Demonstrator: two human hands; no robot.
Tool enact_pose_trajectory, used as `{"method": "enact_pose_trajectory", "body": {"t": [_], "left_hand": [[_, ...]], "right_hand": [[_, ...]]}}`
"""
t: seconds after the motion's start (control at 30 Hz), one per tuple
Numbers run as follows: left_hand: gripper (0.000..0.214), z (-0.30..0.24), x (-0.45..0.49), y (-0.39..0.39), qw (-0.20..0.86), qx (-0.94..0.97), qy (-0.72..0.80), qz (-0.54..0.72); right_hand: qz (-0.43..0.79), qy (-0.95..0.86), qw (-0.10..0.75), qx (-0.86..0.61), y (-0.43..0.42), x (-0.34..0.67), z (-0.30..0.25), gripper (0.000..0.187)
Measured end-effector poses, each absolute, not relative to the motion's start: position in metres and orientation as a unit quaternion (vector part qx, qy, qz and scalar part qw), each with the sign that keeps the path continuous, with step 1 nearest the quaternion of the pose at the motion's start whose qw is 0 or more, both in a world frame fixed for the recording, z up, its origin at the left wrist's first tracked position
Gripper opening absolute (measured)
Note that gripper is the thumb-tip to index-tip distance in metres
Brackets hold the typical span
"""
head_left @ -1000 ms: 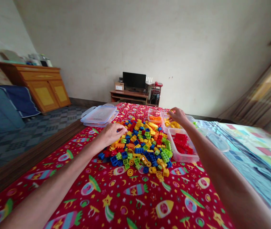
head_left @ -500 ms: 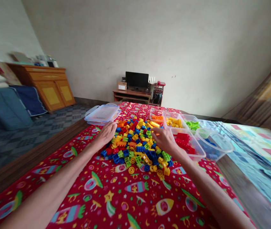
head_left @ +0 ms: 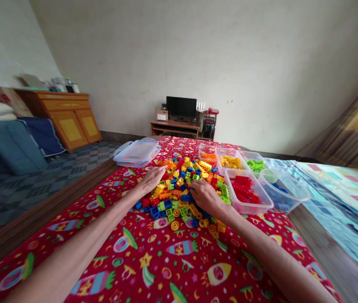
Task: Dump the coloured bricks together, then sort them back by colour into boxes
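A heap of mixed toy building bricks (head_left: 175,193) in red, yellow, blue, green and orange lies on a red patterned cloth (head_left: 153,261). My left hand (head_left: 152,180) rests at the heap's left edge, its fingers drawn together against the bricks; whatever lies in them is hidden. Over the middle right of the heap, my right hand (head_left: 206,196) bends its fingers down among blue and yellow bricks, and its fingertips are partly covered. Beside it stands a clear box (head_left: 262,206) holding red bricks (head_left: 243,187).
More clear containers hold orange bricks (head_left: 208,156), yellow bricks (head_left: 231,162) and green bricks (head_left: 255,165). A round tub (head_left: 297,193) with blue bricks stands at the far right. Stacked clear lids (head_left: 137,150) lie back left. Beyond are a monitor (head_left: 181,108) and a wooden cabinet (head_left: 71,120).
My right hand has moved left and down, from beside the red-brick box onto the heap. My left hand has shifted right, further over the bricks. The view has tilted slightly.
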State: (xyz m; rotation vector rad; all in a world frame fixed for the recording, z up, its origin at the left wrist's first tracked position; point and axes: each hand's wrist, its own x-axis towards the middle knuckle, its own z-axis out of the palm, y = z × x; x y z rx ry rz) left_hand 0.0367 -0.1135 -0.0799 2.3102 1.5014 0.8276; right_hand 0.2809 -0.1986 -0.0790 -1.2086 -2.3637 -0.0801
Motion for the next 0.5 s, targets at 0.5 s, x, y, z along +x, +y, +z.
{"method": "enact_pose_trajectory", "body": {"t": [0.5], "left_hand": [[0.061,-0.05,0.089,-0.173,0.35,0.797,0.332,0.364]], "right_hand": [[-0.036,-0.831,0.227,-0.506,-0.204,0.289,-0.059,0.022]]}}
